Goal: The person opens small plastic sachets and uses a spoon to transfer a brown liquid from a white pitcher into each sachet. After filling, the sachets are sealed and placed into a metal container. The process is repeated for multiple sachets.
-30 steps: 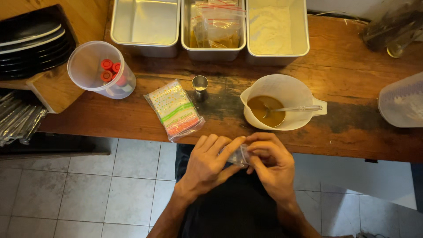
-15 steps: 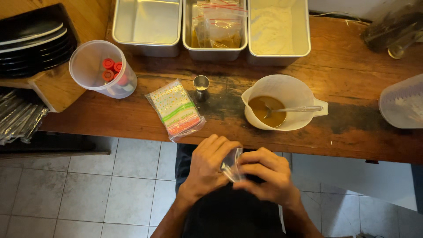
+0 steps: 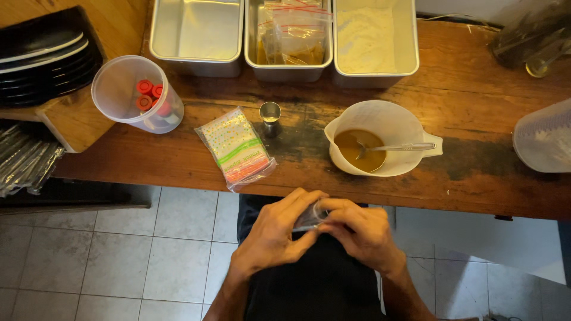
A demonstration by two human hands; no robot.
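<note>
Your fingertips [image 3: 314, 209] were pinched together on a small clear plastic bag [image 3: 308, 219], held between both hands just below the edge of the wooden table [image 3: 476, 95], over your dark apron. Your left hand [image 3: 275, 233] gripped the bag from one side, your right hand [image 3: 361, 230] from the other, knuckles nearly touching. Just above on the table lay a packet of bags with coloured stripes [image 3: 237, 147]. Right of it stood a small metal measuring cup [image 3: 270, 115] and a white jug of brown liquid [image 3: 379, 139] with a spoon [image 3: 395, 147] in it. Three metal trays [image 3: 196, 35] lined the far edge.
</note>
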